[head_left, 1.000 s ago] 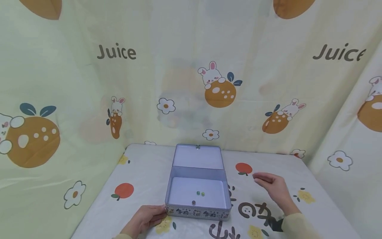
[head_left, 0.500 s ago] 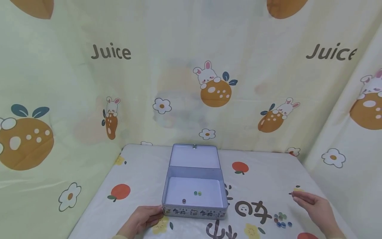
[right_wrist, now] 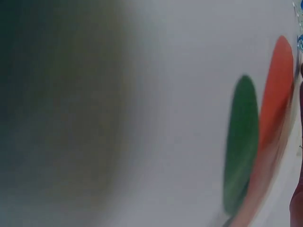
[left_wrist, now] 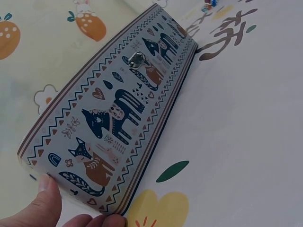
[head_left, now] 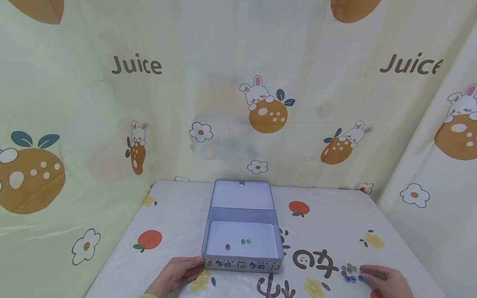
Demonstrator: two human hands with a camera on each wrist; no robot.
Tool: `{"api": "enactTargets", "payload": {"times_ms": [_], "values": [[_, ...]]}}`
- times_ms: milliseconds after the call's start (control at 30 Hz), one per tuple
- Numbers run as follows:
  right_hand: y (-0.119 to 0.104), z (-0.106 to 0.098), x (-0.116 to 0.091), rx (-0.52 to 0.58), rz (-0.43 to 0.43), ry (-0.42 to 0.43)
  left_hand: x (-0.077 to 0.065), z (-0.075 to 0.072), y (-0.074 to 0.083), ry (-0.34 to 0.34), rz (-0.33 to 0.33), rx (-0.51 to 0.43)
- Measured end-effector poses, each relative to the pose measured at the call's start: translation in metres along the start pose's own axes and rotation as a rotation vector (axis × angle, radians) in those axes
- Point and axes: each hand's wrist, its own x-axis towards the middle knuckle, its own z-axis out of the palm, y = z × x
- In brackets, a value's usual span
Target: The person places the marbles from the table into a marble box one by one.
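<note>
- Head view: a rectangular tin box point(head_left: 257, 265) with rounded corners stands left of the tablecloth's point(head_left: 320, 225) middle, its flat lid point(head_left: 242, 195) tipped open toward the far side; the inside is plain, pale and smooth, the near wall printed with animals.
- Three round glass marbles lie in it: a green pair point(head_left: 246, 241) side by side and a dark brownish marble point(head_left: 227, 247) nearer and to the left.
- The left hand point(head_left: 175, 273) touches the box's near left corner, fingers close together.
- At the near right, shiny marbles point(head_left: 349, 269), mostly blue and green, cluster on the cloth; the right hand point(head_left: 385, 281) reaches their right edge, fingers together. I cannot tell whether the fingertips pinch one.
- Left wrist view: zigzag bands frame foxes and horse-like animals around a glossy metal catch point(left_wrist: 137, 60). Thumb and fingertips, set apart, touch the left end; whether they pinch it is unclear, and the hand is cut off.
- Right wrist view: mostly blur; a sliver of hand and some blue glass show at the right edge.
</note>
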Motion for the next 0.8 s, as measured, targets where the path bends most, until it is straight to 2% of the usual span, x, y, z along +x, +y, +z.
{"api": "enactTargets", "payload": {"times_ms": [233,400,600,800], "values": [[-0.0054,0.0049,-0.0031,-0.056,-0.032,0.004,-0.0023,-0.0015,0.0017,-0.009,0.001,-0.002],[-0.0031,0.0045,-0.0028,-0.074,-0.008,-0.003,-0.0005,-0.0015,-0.0009,-0.026,-0.004,0.000],[-0.0020,0.0045,-0.0015,-0.064,-0.002,-0.004,-0.0011,-0.0012,-0.0003,-0.018,-0.004,-0.006],[-0.0046,0.0007,-0.0041,0.008,0.033,-0.003,-0.0032,-0.0017,0.0014,-0.030,0.003,-0.007]]}}
